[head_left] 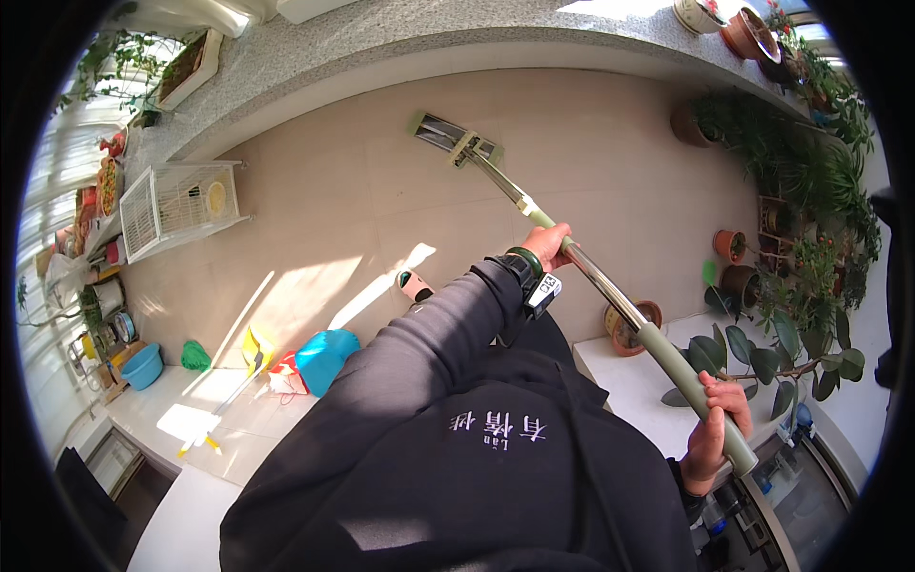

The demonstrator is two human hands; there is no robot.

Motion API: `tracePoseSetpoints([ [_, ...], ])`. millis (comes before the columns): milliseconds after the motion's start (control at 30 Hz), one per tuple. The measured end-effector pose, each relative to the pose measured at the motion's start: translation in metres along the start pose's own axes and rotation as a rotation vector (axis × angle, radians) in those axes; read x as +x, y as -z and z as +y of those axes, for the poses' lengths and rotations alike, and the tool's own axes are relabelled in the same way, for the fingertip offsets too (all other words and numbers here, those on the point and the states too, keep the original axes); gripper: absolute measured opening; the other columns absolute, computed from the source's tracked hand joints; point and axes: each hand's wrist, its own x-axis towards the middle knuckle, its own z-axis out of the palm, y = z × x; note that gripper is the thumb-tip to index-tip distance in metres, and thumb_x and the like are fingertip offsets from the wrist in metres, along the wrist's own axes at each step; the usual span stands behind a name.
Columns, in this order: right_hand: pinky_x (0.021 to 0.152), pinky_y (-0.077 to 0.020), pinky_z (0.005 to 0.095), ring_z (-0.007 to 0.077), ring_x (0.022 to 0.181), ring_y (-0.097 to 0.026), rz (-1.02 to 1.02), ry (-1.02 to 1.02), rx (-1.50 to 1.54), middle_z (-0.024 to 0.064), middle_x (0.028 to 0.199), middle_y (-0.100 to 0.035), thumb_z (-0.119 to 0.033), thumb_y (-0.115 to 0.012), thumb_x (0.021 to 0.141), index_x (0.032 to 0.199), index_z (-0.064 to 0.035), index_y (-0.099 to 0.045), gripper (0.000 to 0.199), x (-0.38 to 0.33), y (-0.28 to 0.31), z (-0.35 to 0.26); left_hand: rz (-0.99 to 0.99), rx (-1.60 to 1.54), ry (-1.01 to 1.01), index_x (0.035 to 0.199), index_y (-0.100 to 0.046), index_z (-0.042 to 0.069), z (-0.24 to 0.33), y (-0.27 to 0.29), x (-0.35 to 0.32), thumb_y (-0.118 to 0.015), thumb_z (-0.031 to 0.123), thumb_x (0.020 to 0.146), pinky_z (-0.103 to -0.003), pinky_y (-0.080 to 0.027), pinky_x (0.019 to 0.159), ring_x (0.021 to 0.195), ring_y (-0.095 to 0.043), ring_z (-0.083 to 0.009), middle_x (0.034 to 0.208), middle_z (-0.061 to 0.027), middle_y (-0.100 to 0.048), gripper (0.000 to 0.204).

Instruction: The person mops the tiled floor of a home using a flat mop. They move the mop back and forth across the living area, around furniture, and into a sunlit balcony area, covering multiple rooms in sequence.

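A long flat mop (pixel 615 300) with a silver and pale green handle slants across the view from lower right to upper middle. Its rectangular mop head (pixel 440 133) lies flat on the beige tiled floor (pixel 381 191). My left hand (pixel 547 245) is closed round the lower part of the handle, where a green sleeve meets the metal tube. On that wrist are a green band and a dark strap with a small white device. Near the handle's top end, my right hand (pixel 720 429) wraps round the green grip, its thumb against it.
A white wire cage (pixel 181 210) stands at left. A blue basin (pixel 142 366), a blue bag-like item (pixel 327 362) and a green bundle (pixel 195 356) lie lower left. Potted plants crowd the right, with a terracotta pot (pixel 729 246) there. A speckled stone ledge (pixel 315 62) bounds the far side.
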Motion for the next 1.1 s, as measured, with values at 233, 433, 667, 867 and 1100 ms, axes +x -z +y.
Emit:
tracePoseSetpoints([
  [233,0.093,-0.0493,0.0448,0.0279,0.092,-0.062,-0.074,-0.044,0.110,0.0168,0.091,-0.058,-0.015,-0.058,0.088,0.085,0.0033,-0.056,0.019,-0.024,-0.053,-0.014,0.174,-0.006,-0.082,0.090,-0.054,0.001,-0.013,0.093,-0.050,-0.054,0.015,0.089,-0.039,-0.062,0.064,0.063,-0.065,-0.0213,0.075,-0.0082,-0.061,0.014],
  [433,0.091,-0.0520,0.0453,0.0278,0.089,-0.064,-0.148,-0.098,0.221,0.0151,0.088,-0.061,-0.011,-0.057,0.088,0.082,0.0040,-0.057,0.016,-0.044,-0.132,0.006,0.135,-0.089,-0.159,0.085,-0.057,0.004,-0.013,0.227,-0.075,-0.059,0.019,0.091,-0.037,-0.061,0.069,0.066,-0.066,-0.0203,0.075,-0.0058,-0.061,0.016],
  [667,0.094,-0.0500,0.0451,0.0303,0.093,-0.066,-0.088,-0.243,0.395,0.0126,0.091,-0.063,-0.006,-0.055,0.089,0.086,0.0032,-0.060,0.010,-0.059,-0.189,0.024,0.184,0.183,0.057,0.086,-0.054,-0.004,0.033,0.298,-0.062,-0.050,0.017,0.093,-0.036,-0.052,0.053,0.054,-0.059,-0.0256,0.070,-0.0194,-0.062,0.023],
  [867,0.094,-0.0496,0.0466,0.0293,0.094,-0.064,-0.107,0.038,0.297,0.0149,0.092,-0.062,-0.013,-0.059,0.090,0.086,0.0026,-0.059,0.016,-0.066,-0.166,-0.013,0.143,-0.077,-0.154,0.097,-0.051,-0.009,0.044,0.246,-0.094,-0.056,0.011,0.088,-0.036,-0.056,0.052,0.058,-0.064,-0.0257,0.073,-0.0174,-0.064,0.022],
  [1100,0.099,-0.0465,0.0475,0.0272,0.097,-0.061,-0.229,0.208,0.128,0.0135,0.095,-0.059,-0.007,-0.055,0.089,0.090,0.0015,-0.058,0.009,-0.044,-0.232,-0.043,0.198,-0.069,-0.287,0.095,-0.053,-0.004,0.121,0.232,-0.090,-0.052,0.013,0.089,-0.034,-0.058,0.059,0.062,-0.064,-0.0209,0.084,-0.0145,-0.066,0.018],
])
